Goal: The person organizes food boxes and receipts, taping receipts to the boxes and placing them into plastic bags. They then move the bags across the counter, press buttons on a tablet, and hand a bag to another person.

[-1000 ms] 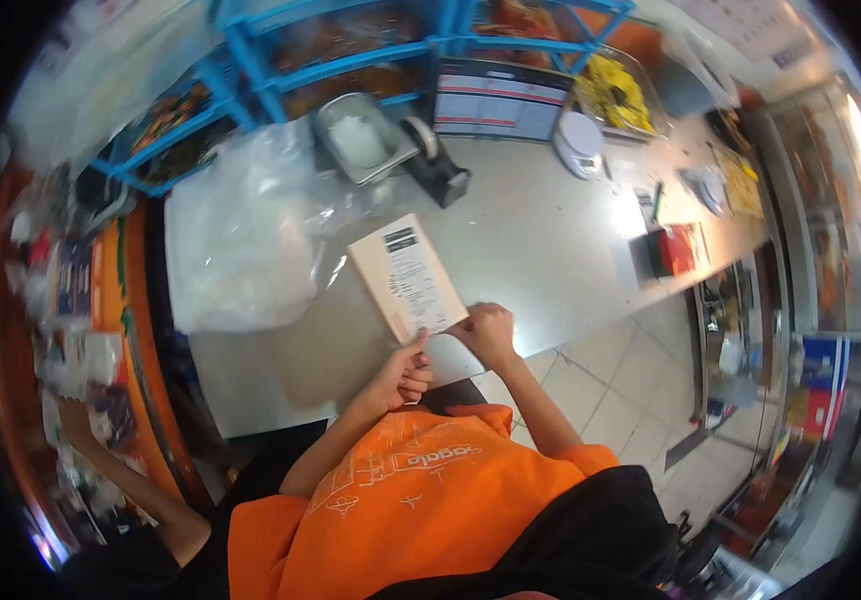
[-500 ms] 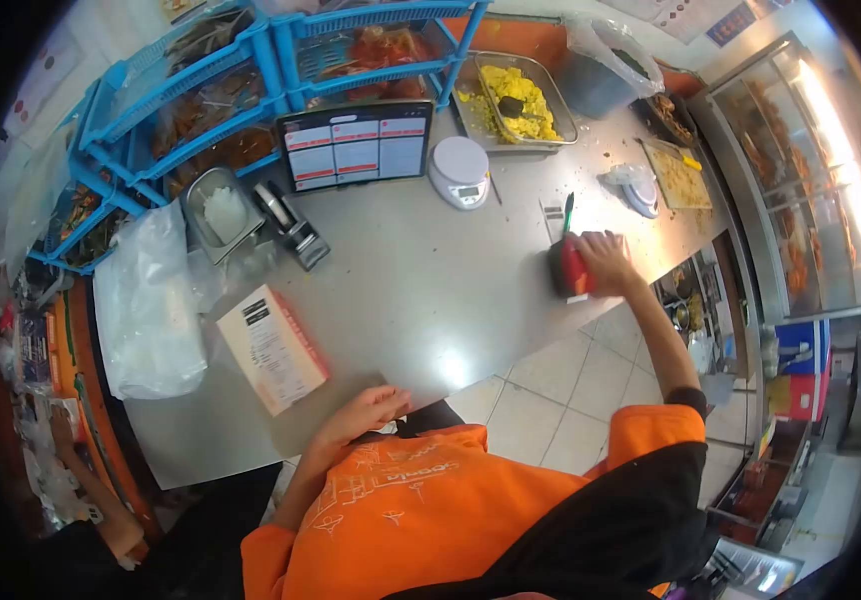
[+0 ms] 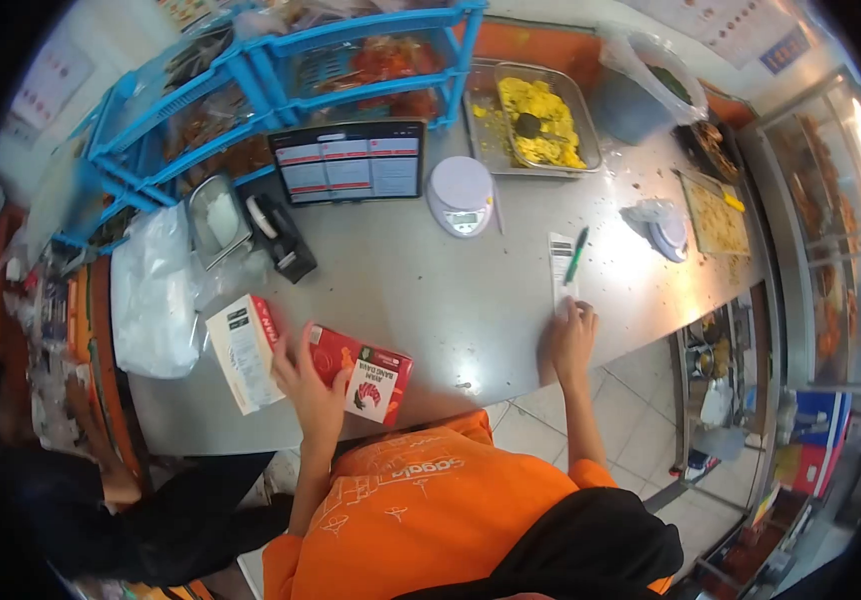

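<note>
The left hand (image 3: 313, 385) rests on the steel table (image 3: 451, 300) near its front edge, fingers spread and laid flat against the left end of a red printed carton (image 3: 369, 380); the hand is open, pressing on the carton rather than gripping around it. The red carton lies flat and slightly tilted, with its printed face up. Just beside it on the left, touching or nearly touching, lies a white box with a label (image 3: 239, 352), showing a red side panel. The right hand (image 3: 573, 335) is extended to the right side of the table, palm down with fingers loosely open, fingertips on the lower end of a paper receipt (image 3: 562, 270); it grasps nothing. A green pen (image 3: 577, 256) lies just beside the receipt, on its right edge. Behind these items, toward the back of the table, stand a tablet screen (image 3: 351, 162) tilted upright, a white round scale (image 3: 459, 193), and a black tape dispenser (image 3: 281, 235). A metal tray of yellow food (image 3: 536, 115) sits at the rear, and a second scale under plastic wrap (image 3: 661, 228) sits to the right. A clear plastic bag (image 3: 156, 300) lies at the left end. Blue racks (image 3: 281, 70) line the wall behind.
</note>
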Motion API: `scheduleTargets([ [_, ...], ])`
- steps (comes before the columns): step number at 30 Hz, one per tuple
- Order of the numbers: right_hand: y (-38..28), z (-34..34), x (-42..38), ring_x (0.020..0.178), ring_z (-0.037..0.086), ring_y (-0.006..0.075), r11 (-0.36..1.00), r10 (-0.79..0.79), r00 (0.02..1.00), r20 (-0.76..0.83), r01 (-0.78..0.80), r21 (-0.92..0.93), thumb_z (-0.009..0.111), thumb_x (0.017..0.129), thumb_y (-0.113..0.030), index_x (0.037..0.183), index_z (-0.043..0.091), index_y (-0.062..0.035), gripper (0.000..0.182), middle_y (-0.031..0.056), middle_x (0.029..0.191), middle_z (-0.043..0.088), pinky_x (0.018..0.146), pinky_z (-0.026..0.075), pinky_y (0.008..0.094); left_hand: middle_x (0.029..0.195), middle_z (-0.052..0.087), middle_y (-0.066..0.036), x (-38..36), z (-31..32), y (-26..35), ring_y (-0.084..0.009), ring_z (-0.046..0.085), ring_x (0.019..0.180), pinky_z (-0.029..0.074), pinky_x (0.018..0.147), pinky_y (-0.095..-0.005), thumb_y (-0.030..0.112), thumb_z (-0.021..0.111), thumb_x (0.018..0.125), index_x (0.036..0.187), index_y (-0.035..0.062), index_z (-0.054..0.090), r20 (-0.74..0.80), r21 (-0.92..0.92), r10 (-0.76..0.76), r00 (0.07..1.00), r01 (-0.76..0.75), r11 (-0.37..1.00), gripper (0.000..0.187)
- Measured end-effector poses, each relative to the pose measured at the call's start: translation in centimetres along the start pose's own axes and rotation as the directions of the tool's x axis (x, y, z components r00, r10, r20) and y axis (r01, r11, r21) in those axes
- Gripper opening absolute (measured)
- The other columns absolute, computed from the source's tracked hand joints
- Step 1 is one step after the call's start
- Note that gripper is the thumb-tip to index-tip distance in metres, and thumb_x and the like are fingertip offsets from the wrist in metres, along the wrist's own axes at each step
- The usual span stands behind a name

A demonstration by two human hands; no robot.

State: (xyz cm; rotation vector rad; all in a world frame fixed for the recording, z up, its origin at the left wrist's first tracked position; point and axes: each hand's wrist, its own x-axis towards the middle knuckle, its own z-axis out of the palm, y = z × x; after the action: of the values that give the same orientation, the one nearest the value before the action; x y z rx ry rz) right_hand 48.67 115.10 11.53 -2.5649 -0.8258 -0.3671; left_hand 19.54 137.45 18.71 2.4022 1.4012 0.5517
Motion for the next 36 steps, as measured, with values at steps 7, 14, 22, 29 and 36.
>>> scheduleTargets([
  [7, -13.3, 0.4, -3.6, 0.094, 0.056, 0.0317, 0.695, -0.532, 0.766, 0.362, 0.150, 0.704, 0.061, 0.072, -0.001, 0.107, 0.060, -0.0022, 0.035, 0.0150, 0.093, 0.059, 0.077, 0.048, 0.0380, 0.095, 0.067, -0.011, 2.1, 2.3, 4.8, -0.0160, 0.066, 0.081, 0.052, 0.070, -0.0257, 0.017, 0.065, 0.085, 0.116, -0.0011, 0.054, 0.533, -0.638, -0.120, 0.838, 0.491, 0.593, 0.037],
  [14, -30.2, 7.1, 5.6, 0.064, 0.057, 0.0179, 0.318, -0.414, 0.841, 0.349, -0.226, 0.921, 0.054, 0.091, -0.041, 0.086, 0.068, -0.0006, 0.043, 0.0122, 0.074, 0.063, 0.057, 0.041, 0.0304, 0.092, 0.066, -0.011, 0.8, 0.5, -5.6, -0.0174, 0.066, 0.077, 0.056, 0.062, -0.0307, 0.019, 0.055, 0.093, 0.115, 0.0029, 0.052, 0.327, -0.891, -0.296, 0.898, 0.397, 0.221, 0.027],
  [22, -32.1, 13.3, 6.8, 0.083, 0.057, 0.0333, 0.488, -0.649, 0.759, 0.047, 0.367, 0.792, 0.068, 0.074, -0.025, 0.084, 0.071, -0.0033, 0.024, 0.0175, 0.084, 0.058, 0.071, 0.044, 0.0410, 0.113, 0.061, -0.020, -2.6, -1.4, -4.2, -0.0298, 0.062, 0.102, 0.053, 0.086, -0.0374, 0.005, 0.050, 0.092, 0.124, -0.0050, 0.046, 0.373, -0.924, -0.338, 0.864, 0.378, -0.053, 0.034],
  [29, -30.3, 15.5, 7.1, 0.084, 0.056, 0.0287, 0.614, -0.693, 0.665, 0.279, 0.340, 0.712, 0.069, 0.074, -0.011, 0.085, 0.071, -0.0003, 0.015, 0.0100, 0.098, 0.056, 0.072, 0.044, 0.0370, 0.122, 0.056, -0.015, -1.0, 0.2, -3.1, -0.0262, 0.060, 0.107, 0.049, 0.091, -0.0346, -0.004, 0.050, 0.087, 0.129, 0.0007, 0.041, 0.371, -0.924, -0.222, 0.902, 0.336, -0.180, 0.043],
  [36, -32.1, 7.4, 1.6, 0.099, 0.049, 0.0253, 0.461, -0.758, 0.505, 0.413, -0.033, 0.887, 0.072, 0.075, -0.015, 0.086, 0.074, -0.0112, 0.011, 0.0060, 0.102, 0.052, 0.085, 0.038, 0.0370, 0.108, 0.059, -0.007, -3.0, 1.8, -0.1, -0.0105, 0.057, 0.092, 0.047, 0.079, -0.0251, 0.004, 0.054, 0.090, 0.124, -0.0008, 0.044, 0.291, -0.927, -0.358, 0.887, 0.354, 0.123, 0.035],
])
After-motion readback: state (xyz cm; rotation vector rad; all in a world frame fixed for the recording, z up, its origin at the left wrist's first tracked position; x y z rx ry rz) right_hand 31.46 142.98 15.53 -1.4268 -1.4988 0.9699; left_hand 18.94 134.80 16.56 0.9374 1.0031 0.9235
